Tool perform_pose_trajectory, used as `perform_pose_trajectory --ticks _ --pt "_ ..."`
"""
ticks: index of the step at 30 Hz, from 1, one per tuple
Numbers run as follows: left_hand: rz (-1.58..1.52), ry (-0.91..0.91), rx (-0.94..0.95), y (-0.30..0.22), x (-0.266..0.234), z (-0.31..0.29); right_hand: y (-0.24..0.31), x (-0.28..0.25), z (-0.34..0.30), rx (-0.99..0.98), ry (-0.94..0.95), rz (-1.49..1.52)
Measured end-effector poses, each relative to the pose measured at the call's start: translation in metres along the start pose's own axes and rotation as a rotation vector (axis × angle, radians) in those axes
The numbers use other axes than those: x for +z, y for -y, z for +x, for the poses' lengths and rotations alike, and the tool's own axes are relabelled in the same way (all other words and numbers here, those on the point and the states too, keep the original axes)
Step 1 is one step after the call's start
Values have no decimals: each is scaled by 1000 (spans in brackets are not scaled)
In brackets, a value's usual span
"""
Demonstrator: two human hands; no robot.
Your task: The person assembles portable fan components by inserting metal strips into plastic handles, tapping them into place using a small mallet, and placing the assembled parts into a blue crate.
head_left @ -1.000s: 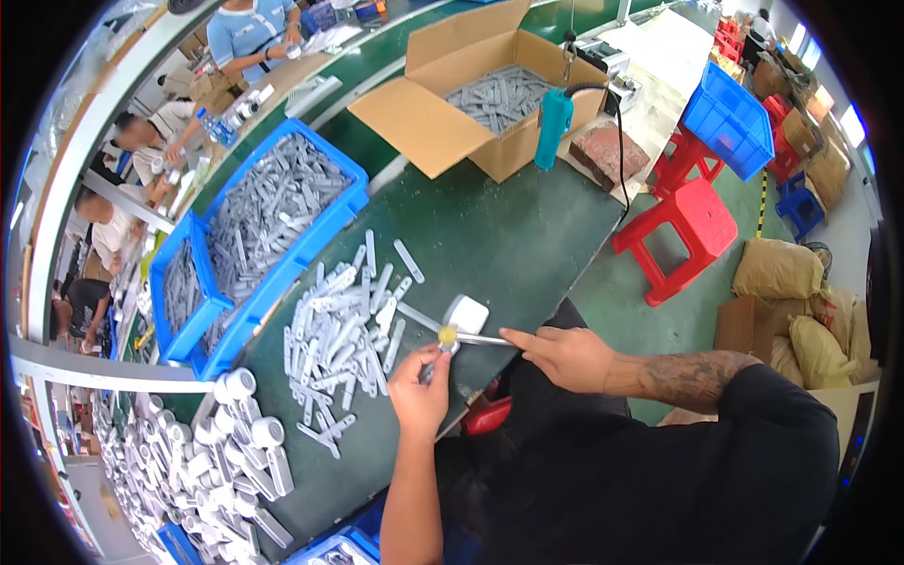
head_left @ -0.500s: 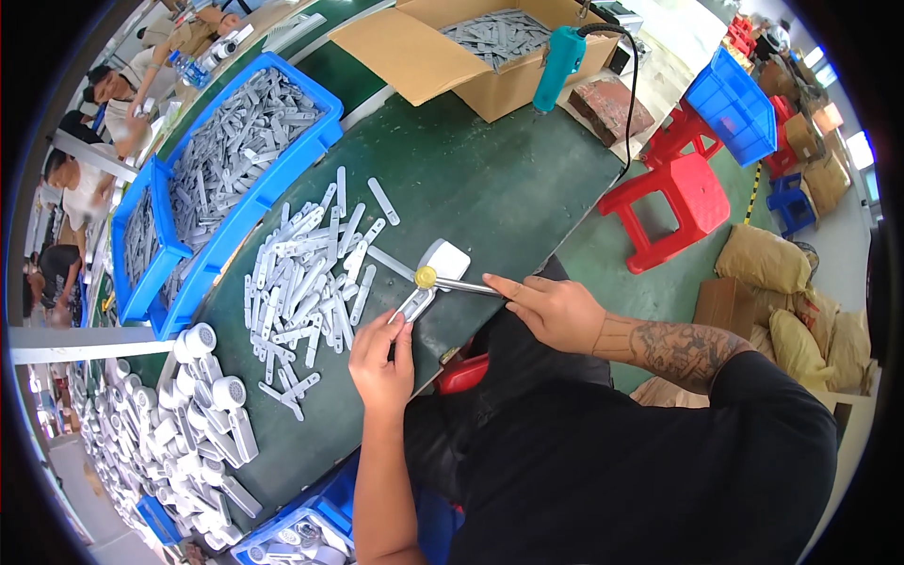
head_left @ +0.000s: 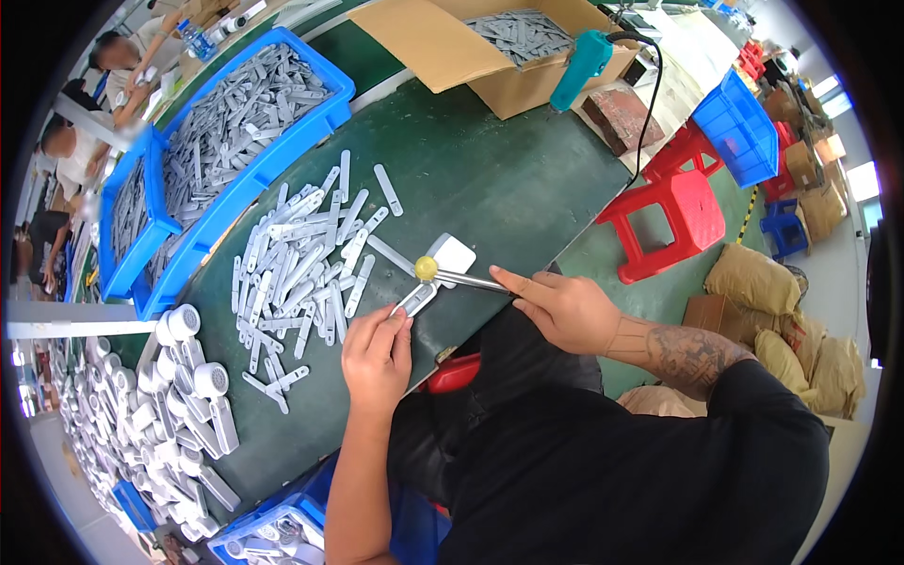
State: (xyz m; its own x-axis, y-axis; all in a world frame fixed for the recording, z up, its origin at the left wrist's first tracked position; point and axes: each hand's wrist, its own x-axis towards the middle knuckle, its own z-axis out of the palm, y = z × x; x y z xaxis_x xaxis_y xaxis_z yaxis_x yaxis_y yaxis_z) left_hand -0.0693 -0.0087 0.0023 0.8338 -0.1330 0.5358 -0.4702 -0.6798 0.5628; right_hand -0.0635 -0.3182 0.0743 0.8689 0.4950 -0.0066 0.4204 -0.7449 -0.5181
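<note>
My left hand (head_left: 375, 363) pinches the handle end of a white shower head (head_left: 456, 257) lying on the green table. Its squarish head points away from me, and a grey strip sits along its handle. In my right hand (head_left: 570, 313) is a hammer (head_left: 474, 281) with a metal shaft and a round yellow head, gripped with the index finger stretched along the shaft. The yellow head rests on or just over the shower head's handle; contact cannot be told. A pile of grey strips (head_left: 301, 268) lies left of the work, a single strip near the hammer head.
Blue bins (head_left: 259, 151) full of grey strips stand far left. Many white shower heads (head_left: 160, 414) are heaped at near left. An open cardboard box (head_left: 513, 94), a hanging teal power screwdriver (head_left: 581, 71) and red stools (head_left: 692, 215) are on the far right. Other people work at far left.
The view has shifted slightly. Both hands keep their grips, and the hammer head stays over the shower head's handle.
</note>
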Motion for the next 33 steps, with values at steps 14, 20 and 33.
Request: perform_pose_trajectory --ticks 14,20,33 --pt "26 35 6 0 -5 1 15 -3 5 -220 -158 96" --pt "21 41 -2 -1 -5 1 16 0 6 -187 -164 70" --pt "-47 -71 -216 13 9 -21 16 0 17 -163 22 -99"
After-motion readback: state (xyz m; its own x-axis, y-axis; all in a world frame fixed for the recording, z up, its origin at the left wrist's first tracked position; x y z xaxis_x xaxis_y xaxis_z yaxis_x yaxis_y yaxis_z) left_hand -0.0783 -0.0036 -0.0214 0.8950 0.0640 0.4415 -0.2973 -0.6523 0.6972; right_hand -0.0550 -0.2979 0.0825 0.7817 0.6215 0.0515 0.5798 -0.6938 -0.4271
